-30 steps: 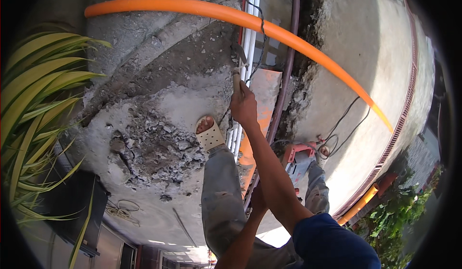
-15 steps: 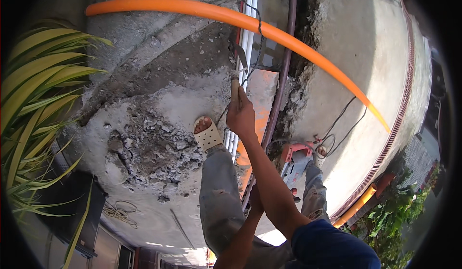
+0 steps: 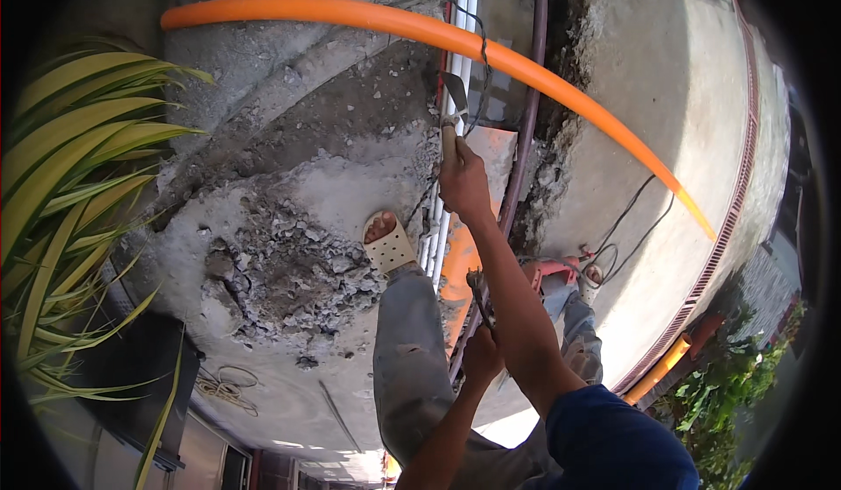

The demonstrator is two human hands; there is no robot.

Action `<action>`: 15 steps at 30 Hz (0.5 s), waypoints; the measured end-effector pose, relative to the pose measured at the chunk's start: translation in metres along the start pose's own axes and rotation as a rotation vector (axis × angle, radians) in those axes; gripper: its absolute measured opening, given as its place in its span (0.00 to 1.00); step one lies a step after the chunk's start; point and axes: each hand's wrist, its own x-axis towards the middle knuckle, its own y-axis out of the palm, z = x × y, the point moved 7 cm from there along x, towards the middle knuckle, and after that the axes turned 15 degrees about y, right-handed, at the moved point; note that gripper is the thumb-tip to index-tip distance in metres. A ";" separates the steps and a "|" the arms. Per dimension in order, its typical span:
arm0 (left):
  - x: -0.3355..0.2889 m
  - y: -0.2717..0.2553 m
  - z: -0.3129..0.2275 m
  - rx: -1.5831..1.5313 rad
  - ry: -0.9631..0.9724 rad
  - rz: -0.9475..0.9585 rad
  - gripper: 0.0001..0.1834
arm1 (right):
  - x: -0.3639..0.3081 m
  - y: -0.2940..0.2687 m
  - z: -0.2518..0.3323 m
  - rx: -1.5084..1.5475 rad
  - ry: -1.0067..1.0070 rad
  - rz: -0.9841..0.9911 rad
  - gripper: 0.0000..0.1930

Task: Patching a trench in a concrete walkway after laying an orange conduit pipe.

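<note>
My right hand [image 3: 464, 179] is closed around the wooden handle of a trowel [image 3: 455, 91], whose dark blade points away from me over the white pipes [image 3: 467, 17]. Lower down, close beside my right forearm, my left hand [image 3: 482, 356] is closed on a slim dark metal tool [image 3: 478, 290] with a rough upper end. The forearm hides part of that tool, so its kind is unclear. Beneath my right hand lies an orange-stained flat board [image 3: 495, 157] along the trench. My sandalled foot [image 3: 387, 240] stands left of the pipes.
A thick orange pipe [image 3: 385, 20] arches across the far side. Broken concrete rubble [image 3: 298, 271] lies left of my foot. A maroon pipe [image 3: 532, 109] runs along the trench, with a black cable [image 3: 484, 43] nearby. A red-and-grey power tool [image 3: 552, 273] lies by my other foot.
My right hand has shifted slightly right, and the trowel blade has turned to show more of its face. My left hand has risen into view with the dark metal tool.
</note>
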 end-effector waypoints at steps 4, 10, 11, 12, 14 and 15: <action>-0.002 0.001 -0.022 0.026 0.133 -0.102 0.24 | 0.047 0.021 -0.005 -0.058 0.037 0.021 0.20; 0.001 0.012 -0.014 -0.089 -0.015 -0.021 0.23 | 0.110 0.028 0.004 0.002 0.102 -0.020 0.18; 0.004 0.018 -0.010 -0.091 -0.009 -0.017 0.23 | 0.096 0.016 0.006 -0.055 -0.018 -0.163 0.20; 0.005 0.024 -0.010 -0.060 0.075 -0.019 0.22 | 0.074 0.005 0.001 -0.113 -0.134 -0.305 0.21; -0.004 -0.008 0.025 0.041 0.081 -0.067 0.22 | 0.010 0.035 0.013 0.116 0.225 0.123 0.21; -0.003 -0.008 0.018 0.029 0.120 -0.096 0.22 | 0.001 0.014 0.015 0.107 0.224 0.110 0.21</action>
